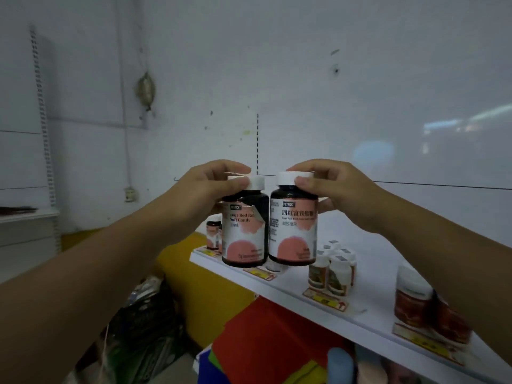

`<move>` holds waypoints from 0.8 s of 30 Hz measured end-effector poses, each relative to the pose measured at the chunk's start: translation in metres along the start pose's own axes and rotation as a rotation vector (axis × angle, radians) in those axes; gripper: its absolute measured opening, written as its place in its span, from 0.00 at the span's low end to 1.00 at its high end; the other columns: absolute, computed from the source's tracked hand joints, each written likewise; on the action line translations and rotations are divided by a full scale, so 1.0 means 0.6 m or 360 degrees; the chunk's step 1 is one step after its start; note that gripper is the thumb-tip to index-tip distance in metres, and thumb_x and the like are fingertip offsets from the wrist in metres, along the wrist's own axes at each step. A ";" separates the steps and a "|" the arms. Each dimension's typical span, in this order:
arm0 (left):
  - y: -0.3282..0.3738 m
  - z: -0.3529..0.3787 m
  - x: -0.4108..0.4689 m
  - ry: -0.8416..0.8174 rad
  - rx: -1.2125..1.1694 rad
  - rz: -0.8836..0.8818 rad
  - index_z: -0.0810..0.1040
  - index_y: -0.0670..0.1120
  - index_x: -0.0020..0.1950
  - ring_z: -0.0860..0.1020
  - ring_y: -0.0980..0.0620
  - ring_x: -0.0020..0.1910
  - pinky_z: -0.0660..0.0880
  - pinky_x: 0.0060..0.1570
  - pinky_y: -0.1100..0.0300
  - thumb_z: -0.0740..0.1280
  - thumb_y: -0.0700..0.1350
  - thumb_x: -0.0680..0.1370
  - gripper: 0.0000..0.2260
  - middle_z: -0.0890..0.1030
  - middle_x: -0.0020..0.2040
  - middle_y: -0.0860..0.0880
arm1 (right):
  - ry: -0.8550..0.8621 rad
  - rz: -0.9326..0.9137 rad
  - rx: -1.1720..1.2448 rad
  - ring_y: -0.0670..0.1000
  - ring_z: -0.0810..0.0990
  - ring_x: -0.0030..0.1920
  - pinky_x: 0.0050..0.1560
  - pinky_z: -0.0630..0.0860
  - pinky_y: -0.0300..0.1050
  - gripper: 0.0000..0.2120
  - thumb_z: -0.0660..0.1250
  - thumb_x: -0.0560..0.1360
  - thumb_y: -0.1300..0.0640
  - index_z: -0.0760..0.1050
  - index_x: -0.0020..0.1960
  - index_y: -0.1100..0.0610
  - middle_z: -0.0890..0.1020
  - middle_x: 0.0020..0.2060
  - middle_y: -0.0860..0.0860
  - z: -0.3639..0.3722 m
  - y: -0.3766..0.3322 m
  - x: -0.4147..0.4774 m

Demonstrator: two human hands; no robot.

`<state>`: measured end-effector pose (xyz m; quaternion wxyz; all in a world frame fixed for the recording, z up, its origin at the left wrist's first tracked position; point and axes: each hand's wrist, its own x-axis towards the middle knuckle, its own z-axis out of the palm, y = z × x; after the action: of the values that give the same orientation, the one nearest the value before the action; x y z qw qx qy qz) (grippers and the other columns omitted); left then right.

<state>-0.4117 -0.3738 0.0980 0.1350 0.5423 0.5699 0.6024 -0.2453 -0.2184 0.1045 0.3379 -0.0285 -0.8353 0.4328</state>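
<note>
- My left hand (pixel 205 189) grips the left bottle (pixel 243 234) at its white cap, thumb in front and fingers curled over the top.
- My right hand (pixel 340 195) holds the right bottle (pixel 293 231) the same way, thumb on the cap and fingers behind.
- Both bottles are upright, side by side and touching or nearly so. They are in front of the left end of the shelf (pixel 371 289), with their bases at about its front edge.
- I judge they are in the air, not set down; I cannot tell this for certain.
- Done so far, as I read it: both bottles are firmly in hand and brought together level.
- The left bottle's label is peeling at one corner; the right one's lies flat.
- Left to do: stand them on the shelf, probably near the matching bottles (pixel 213 235) at the far left corner, above the price tag (pixel 260 273), and then let go.
- Further right along the shelf stand small white bottles (pixel 332 273) and red jars (pixel 415 306), well apart from my two.
</note>
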 end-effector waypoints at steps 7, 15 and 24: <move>-0.080 -0.096 0.080 0.0133 0.0067 0.0047 0.79 0.46 0.51 0.79 0.49 0.47 0.75 0.48 0.55 0.59 0.42 0.79 0.08 0.81 0.45 0.47 | -0.0028 0.0003 -0.0156 0.43 0.82 0.41 0.35 0.79 0.38 0.09 0.67 0.74 0.55 0.78 0.53 0.55 0.82 0.43 0.49 0.045 0.043 0.138; -0.139 -0.196 0.242 0.0147 0.0137 0.0169 0.79 0.46 0.50 0.81 0.50 0.46 0.78 0.46 0.56 0.61 0.41 0.79 0.08 0.82 0.44 0.48 | 0.0024 0.0026 -0.0261 0.45 0.81 0.40 0.32 0.76 0.37 0.06 0.65 0.75 0.57 0.77 0.51 0.55 0.81 0.42 0.49 0.064 0.102 0.323; -0.296 -0.263 0.423 0.0145 -0.0098 0.0308 0.78 0.44 0.54 0.79 0.51 0.47 0.78 0.48 0.56 0.60 0.40 0.79 0.08 0.81 0.48 0.47 | 0.0536 0.0296 -0.0455 0.48 0.79 0.44 0.43 0.77 0.43 0.16 0.66 0.73 0.59 0.75 0.58 0.64 0.81 0.48 0.60 0.092 0.233 0.454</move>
<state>-0.7153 -0.2050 0.1147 0.0668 0.5624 0.5017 0.6539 -0.5219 -0.0773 0.1257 0.4235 -0.2248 -0.8138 0.3285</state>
